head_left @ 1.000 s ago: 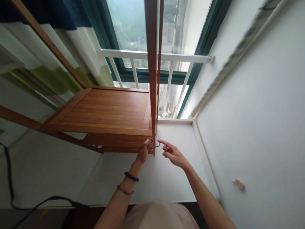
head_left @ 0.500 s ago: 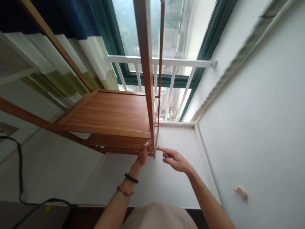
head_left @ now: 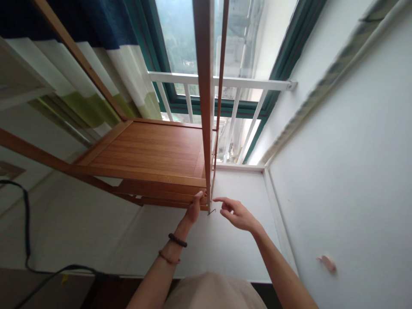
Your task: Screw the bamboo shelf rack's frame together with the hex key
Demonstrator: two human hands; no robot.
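Observation:
A brown wooden shelf rack (head_left: 157, 146) stands in front of me, its post (head_left: 206, 107) rising near the middle of the view. My left hand (head_left: 194, 209) is closed on the rack's lower rail beside this post, thumb on top; its other fingers are mostly hidden. On the post's right side, a thin L-shaped hex key (head_left: 212, 211) sticks out near the bottom. My right hand (head_left: 236, 213) is just right of the post with nothing in it. Its index finger stretches toward the post above the key, while the other fingers are bent.
Behind the rack are a white railing (head_left: 251, 83) and a green-framed window. A striped curtain (head_left: 128, 64) hangs at the left, and a black cable (head_left: 27, 227) runs along the lower left. The white wall at the right carries a small pink hook (head_left: 328, 263).
The hex key has turned, its free end now lower than before. My right index finger has drawn slightly away from the post. My left hand keeps its hold. The view has shifted slightly.

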